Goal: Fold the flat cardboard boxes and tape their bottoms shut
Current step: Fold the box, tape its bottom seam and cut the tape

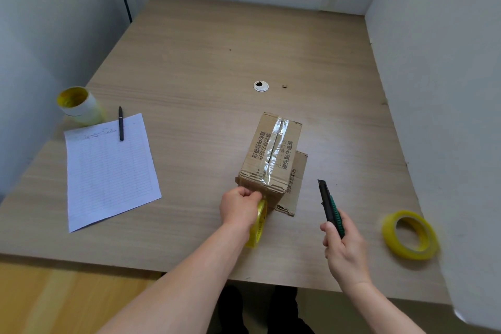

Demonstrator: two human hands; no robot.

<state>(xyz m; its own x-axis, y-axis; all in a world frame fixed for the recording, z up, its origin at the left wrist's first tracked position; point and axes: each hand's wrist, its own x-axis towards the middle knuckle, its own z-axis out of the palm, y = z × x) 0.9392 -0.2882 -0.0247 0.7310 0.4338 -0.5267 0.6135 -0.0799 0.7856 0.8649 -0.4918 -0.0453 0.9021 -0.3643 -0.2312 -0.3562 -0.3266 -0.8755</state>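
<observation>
Tape rolls stand stacked at the far left of the worktop, beside a sheet of paper with a pen on it. Next comes the left hand. Its fingers are curled round a yellow tape roll, and it touches the near end of the box. The box sits in the middle of the worktop, taped side up, with its long side running away from the person. A shiny strip of tape runs down the middle seam and over the near edge, towards the roll. To the right, the right hand grips a knife. Its tip points at the box but does not touch it. The cut looks like the next step, so the knife must go left, to the bit of tape between box and roll. The left hand is the closer one. A spare roll lies far right.
</observation>
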